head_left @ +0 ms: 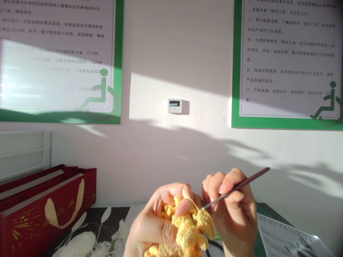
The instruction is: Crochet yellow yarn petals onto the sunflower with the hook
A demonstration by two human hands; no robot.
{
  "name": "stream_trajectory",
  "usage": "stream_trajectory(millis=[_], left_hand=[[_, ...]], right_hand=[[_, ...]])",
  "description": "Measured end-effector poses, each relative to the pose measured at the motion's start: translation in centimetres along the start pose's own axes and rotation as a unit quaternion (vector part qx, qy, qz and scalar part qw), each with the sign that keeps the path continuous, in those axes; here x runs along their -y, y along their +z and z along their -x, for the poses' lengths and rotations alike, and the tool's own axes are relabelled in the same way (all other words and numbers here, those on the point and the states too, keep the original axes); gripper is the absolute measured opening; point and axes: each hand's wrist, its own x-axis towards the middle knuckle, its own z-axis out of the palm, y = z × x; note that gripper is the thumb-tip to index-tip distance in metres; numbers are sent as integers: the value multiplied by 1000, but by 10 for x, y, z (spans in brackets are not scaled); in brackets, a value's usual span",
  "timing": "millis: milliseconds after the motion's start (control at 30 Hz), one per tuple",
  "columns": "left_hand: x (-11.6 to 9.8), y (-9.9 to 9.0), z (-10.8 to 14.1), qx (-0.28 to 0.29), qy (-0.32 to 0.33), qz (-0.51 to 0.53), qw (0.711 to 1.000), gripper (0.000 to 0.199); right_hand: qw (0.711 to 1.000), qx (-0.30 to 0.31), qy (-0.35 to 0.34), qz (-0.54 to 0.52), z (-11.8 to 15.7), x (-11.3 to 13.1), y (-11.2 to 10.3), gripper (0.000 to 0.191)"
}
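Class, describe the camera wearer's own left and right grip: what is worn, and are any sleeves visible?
The left grip and right grip are bare human hands; no glove, ring or bracelet shows. No sleeve is visible, and the picture's lower edge cuts off the forearms.

I count 2 green-framed posters and 1 thermostat. My 2 hands hold 1 hook and 1 yellow crochet piece.

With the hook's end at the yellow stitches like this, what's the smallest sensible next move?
I'd probably ease the slim metal hook with the dark red handle under the taut yellow yarn strand. Its metal end already meets the yellow crocheted piece close beside that strand, and the left hand grips the work. The exact tip is hard to see, so go gently.
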Motion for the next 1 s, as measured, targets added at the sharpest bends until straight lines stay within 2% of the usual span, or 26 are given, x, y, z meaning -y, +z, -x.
stream_trajectory(millis=[100,233,300,433,633,733,833,1000], left_hand=[[0,-2,-1,14,9,-8,1000,40],[-5,-2,1,-1,40,-86,996,32],[-11,-1,3,-4,70,-144,987,29],[-16,-1,6,5,81,-199,977,25],[-10,-1,7,-46,100,-191,975,27],[-10,-2,8,-20,96,-184,978,21],[-11,-3,7,7,75,-155,985,22],[-9,-3,6,-2,42,-84,996,33]], right_hand=[[999,15,38,-29,1,4,2,18],[985,28,144,-94,2,3,6,23],[976,17,186,-113,2,2,7,24],[964,-26,237,-117,4,0,7,28],[972,-44,213,-83,4,3,4,22],[979,-47,190,-58,2,5,3,23],[981,-24,184,-56,1,8,2,23],[980,1,190,-67,5,9,-3,22]])
